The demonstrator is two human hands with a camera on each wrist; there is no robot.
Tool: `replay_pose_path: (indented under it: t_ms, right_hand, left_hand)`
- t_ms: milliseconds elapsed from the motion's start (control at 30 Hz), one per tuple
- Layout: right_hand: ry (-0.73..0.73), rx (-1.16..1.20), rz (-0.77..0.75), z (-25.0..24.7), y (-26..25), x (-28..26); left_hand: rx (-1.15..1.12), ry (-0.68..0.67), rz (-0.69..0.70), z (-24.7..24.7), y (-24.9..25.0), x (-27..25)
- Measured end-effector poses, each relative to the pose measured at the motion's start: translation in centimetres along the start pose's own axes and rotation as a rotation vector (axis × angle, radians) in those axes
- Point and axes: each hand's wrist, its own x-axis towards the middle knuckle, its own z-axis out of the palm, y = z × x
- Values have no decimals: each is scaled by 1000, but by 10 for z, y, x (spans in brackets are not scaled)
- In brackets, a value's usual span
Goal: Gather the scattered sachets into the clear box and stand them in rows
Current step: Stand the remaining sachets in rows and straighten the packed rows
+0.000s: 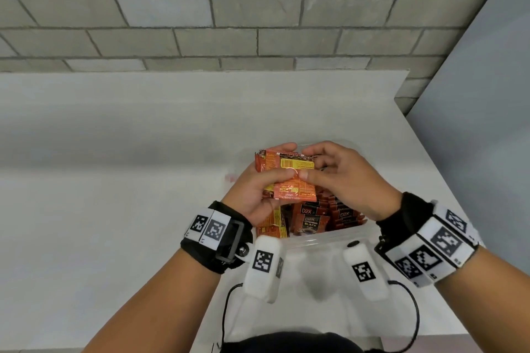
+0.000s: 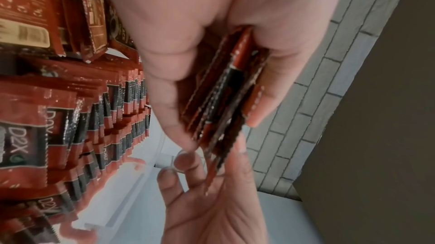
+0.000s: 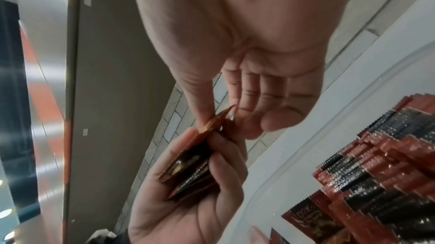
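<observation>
My left hand (image 1: pixel 259 180) grips a small stack of red-orange coffee sachets (image 1: pixel 284 172) above the clear box (image 1: pixel 324 238). My right hand (image 1: pixel 329 178) pinches the top sachet of that stack between thumb and forefinger. The left wrist view shows the stack of sachets (image 2: pixel 226 95) edge-on between the thumb and fingers of my left hand (image 2: pixel 212 62), with my right hand (image 2: pixel 212 192) below it. Seen from the right wrist, my right hand (image 3: pixel 226 116) pinches the sachet's corner (image 3: pixel 219 119). Rows of sachets (image 1: pixel 329 215) stand in the box, also visible as rows of sachets (image 2: pixel 94 127).
The box sits near the front right of a white counter (image 1: pixel 114 166). A grey brick wall (image 1: pixel 229 8) runs behind it and a grey panel (image 1: pixel 487 109) stands at the right. The counter's right edge lies close beside the box.
</observation>
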Motion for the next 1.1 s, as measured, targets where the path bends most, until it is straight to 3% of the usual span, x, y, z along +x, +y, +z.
replay_pose_path:
  t_ms: [133, 267, 333, 433, 533, 667, 833, 967, 1100]
  right_hand:
    - [79, 130, -36, -6, 3, -1]
    - [273, 39, -229, -14, 7, -3]
    - [236, -86, -319, -13, 7, -6]
    - [68, -434, -370, -7, 8, -9]
    - [-2, -461, -312, -10, 5, -7]
    - [117, -345, -233, -15, 1, 0]
    - [-21, -369, -89, -21, 0, 13]
    - [-42, -405, -34, -31, 3, 10]
    - [-208, -639, 3, -20, 17, -5]
  left_hand:
    - [8, 60, -8, 2, -4, 1]
    - [-22, 136, -18, 0, -5, 3]
    - [-56, 138, -11, 2, -4, 3]
    - [-74, 55, 35, 4, 2, 4]
    - [2, 33, 91, 0, 8, 7]
    - [71, 54, 112, 0, 12, 8]
    - [125, 9, 65, 3, 9, 11]
    - [65, 180, 42, -4, 3, 13]
    - [-20, 299, 22, -17, 1, 13]
